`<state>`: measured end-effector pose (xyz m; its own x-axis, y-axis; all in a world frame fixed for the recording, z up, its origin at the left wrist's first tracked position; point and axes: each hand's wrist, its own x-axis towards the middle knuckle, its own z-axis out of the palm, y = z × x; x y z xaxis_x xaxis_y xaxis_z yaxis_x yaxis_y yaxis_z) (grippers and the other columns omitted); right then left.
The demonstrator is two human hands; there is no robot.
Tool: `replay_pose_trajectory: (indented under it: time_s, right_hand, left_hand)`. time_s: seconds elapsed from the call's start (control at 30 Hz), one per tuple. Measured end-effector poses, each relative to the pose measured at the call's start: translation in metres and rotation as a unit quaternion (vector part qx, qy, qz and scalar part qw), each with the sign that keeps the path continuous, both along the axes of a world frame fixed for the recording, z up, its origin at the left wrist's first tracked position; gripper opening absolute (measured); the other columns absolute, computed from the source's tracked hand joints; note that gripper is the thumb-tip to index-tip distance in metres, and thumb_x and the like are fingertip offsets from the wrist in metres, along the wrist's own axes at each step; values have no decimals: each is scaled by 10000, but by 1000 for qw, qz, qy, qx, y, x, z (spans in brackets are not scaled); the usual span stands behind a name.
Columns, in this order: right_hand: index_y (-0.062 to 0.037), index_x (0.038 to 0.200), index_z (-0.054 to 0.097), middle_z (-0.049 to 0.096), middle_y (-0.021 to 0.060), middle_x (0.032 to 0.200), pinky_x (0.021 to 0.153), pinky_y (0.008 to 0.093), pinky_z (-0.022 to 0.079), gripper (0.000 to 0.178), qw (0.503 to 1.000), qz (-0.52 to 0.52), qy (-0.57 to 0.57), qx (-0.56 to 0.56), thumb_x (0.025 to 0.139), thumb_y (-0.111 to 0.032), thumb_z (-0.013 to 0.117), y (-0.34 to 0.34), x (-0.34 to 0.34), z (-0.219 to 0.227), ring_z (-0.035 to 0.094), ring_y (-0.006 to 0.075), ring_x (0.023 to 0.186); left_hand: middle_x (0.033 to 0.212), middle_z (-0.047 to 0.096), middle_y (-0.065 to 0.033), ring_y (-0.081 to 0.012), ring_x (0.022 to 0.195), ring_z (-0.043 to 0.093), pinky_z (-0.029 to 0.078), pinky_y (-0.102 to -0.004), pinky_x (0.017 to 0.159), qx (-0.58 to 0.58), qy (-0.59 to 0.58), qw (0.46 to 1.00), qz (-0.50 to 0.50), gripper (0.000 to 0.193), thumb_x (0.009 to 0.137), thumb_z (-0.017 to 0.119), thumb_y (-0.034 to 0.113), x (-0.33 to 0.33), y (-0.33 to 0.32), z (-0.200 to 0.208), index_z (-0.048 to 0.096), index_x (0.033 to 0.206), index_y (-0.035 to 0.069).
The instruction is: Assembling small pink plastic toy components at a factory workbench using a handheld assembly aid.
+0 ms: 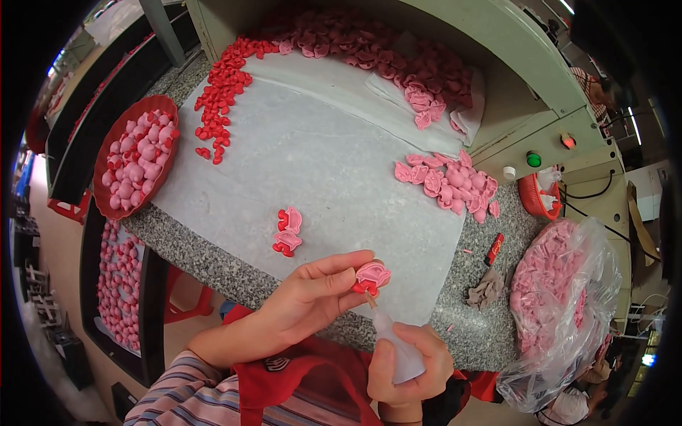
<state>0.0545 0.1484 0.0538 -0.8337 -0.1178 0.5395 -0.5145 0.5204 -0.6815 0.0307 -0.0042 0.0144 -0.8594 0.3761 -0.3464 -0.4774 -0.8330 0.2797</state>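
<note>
Between the thumb and fingers of my left hand (312, 291) is a small pink plastic piece (374, 274) with a red part (365, 287) at its lower edge. My right hand (419, 366) is wrapped round a whitish squeeze bottle (398, 348), tilted so that its thin nozzle (371, 301) meets or nearly meets the red part. Whether anything flows from the tip is too small to tell. Beyond my left hand, two pink pieces with red parts (287, 232) lie on the white sheet (320, 170).
Red pieces (220, 92) and pink shells (458, 181) lie in heaps. A red bowl (106, 160) of pink pieces stands left, above a black tray (145, 305). At right are a red marker-like tube (494, 249), a crumpled cloth (486, 289) and a filled plastic bag (561, 298).
</note>
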Motion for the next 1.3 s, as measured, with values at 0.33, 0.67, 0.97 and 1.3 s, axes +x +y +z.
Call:
replay_pose_trajectory:
  time_s: [0.33,0.67,0.97,1.3]
  right_hand:
    - [30,802,549,592,119,669,489,258,432,211,1000,-12,-2,2,654,-101,624,-2,0,0,538,187,510]
    - [74,921,579,618,111,814,608,247,459,228,924,-234,-186,-237,740,-64,597,28,-26,-10,583,150,670]
    - [4,943,591,593,5,772,631,193,401,260,925,-333,-147,-109,697,-6,676,155,-102,-103,515,68,685]
    - [4,920,575,576,72,855,585,244,439,183,972,-217,-85,7,740,10,609,42,-66,-59,538,156,706]
  left_hand:
    - [1113,558,-112,-180,999,553,427,-326,911,3,0,1000,-2,342,870,514,94,0,-2,0,476,1197,-1]
    - [1149,525,-142,-259,1102,499,413,-374,956,-3,-14,1000,20,369,865,516,98,-2,-4,-11,435,1208,-11]
    - [1162,501,-169,-306,1117,480,425,-389,944,17,-32,999,-3,393,863,511,95,-2,4,-16,401,1227,-5]
    - [1128,521,-147,-241,1095,497,400,-364,961,82,-64,995,-14,428,861,521,101,2,-15,-11,375,1242,-27]
